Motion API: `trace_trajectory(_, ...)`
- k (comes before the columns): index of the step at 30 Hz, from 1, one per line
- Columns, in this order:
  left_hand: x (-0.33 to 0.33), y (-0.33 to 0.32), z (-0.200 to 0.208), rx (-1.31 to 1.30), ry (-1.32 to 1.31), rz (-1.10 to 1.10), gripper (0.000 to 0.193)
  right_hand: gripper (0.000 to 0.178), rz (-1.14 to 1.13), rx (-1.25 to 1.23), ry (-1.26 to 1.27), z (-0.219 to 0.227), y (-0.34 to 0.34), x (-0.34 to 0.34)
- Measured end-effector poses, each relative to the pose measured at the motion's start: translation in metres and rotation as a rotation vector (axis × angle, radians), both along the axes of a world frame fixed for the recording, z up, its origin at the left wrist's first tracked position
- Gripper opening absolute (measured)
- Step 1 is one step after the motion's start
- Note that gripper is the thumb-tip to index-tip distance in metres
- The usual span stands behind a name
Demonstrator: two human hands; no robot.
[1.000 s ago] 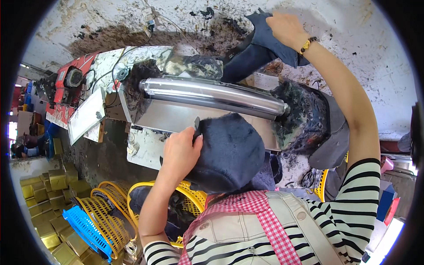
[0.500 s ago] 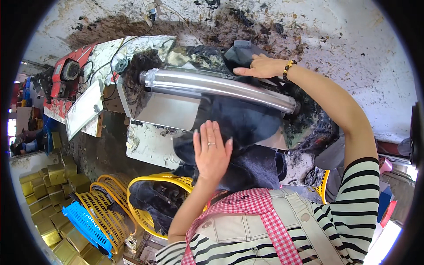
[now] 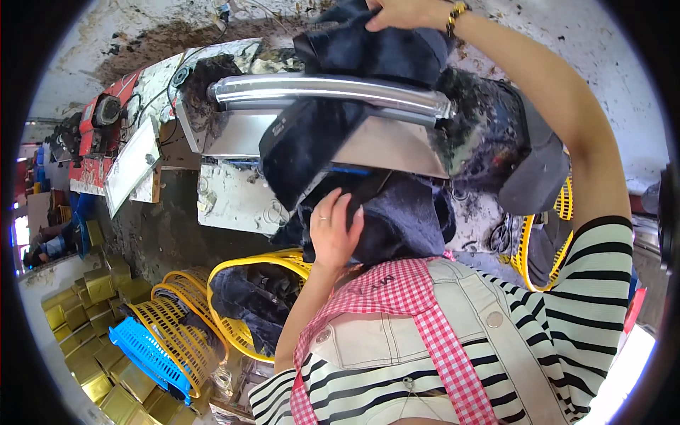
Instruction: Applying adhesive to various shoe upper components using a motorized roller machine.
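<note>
My right hand (image 3: 409, 13) reaches over the machine at the top and pinches the far part of a dark, soft sheet (image 3: 375, 53), perhaps hide or fur. That sheet rises behind a shiny metal roller (image 3: 326, 88). In front of the roller a dark flap (image 3: 304, 145) with small pale marks hangs down over the metal plate (image 3: 382, 145). Lower down, my left hand (image 3: 334, 230) lies on a pile of dark, fuzzy pieces (image 3: 404, 219) near my lap. Its fingers are slightly bent and apart; their tips reach the dark material.
Yellow baskets (image 3: 219, 304) with dark pieces stand at the lower left, beside a blue basket (image 3: 145, 354) and several gold-coloured tins (image 3: 99, 283). Another yellow basket (image 3: 524, 248) is at the right. A red machine part (image 3: 95, 131) sits far left, against a stained wall (image 3: 552, 57).
My right hand has moved up and away, lifting the dark sheet behind the roller. The front part has drawn back, baring more plate. My left hand has left it for the pile below.
</note>
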State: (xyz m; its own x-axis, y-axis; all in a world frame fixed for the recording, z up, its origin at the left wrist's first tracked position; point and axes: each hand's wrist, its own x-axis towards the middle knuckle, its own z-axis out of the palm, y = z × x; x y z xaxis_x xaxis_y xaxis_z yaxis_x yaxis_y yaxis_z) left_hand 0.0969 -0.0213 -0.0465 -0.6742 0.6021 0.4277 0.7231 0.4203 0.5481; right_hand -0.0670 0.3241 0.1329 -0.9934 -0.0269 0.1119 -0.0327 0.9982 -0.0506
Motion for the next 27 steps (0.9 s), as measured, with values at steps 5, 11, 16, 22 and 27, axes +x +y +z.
trace_trajectory(5,-0.018,0.019,-0.002,-0.327,-0.926,0.085,0.074,0.036,-0.003,0.073,0.008,0.063,-0.017,0.006)
trace_trajectory(11,-0.003,0.021,0.002,-0.046,-0.57,-0.312,0.021,0.034,-0.007,0.118,0.079,0.099,-0.022,0.009)
trace_trajectory(16,0.009,-0.014,0.066,0.042,-0.447,-0.387,0.023,0.039,-0.054,0.174,0.098,0.107,0.019,0.011)
trace_trajectory(22,-0.03,-0.017,0.098,0.254,-0.4,-0.358,0.034,0.04,-0.18,0.126,0.149,0.103,0.069,0.011)
trace_trajectory(27,-0.046,-0.034,0.12,0.234,-0.944,-0.29,0.033,0.043,-0.316,0.114,0.081,0.114,0.11,0.047)
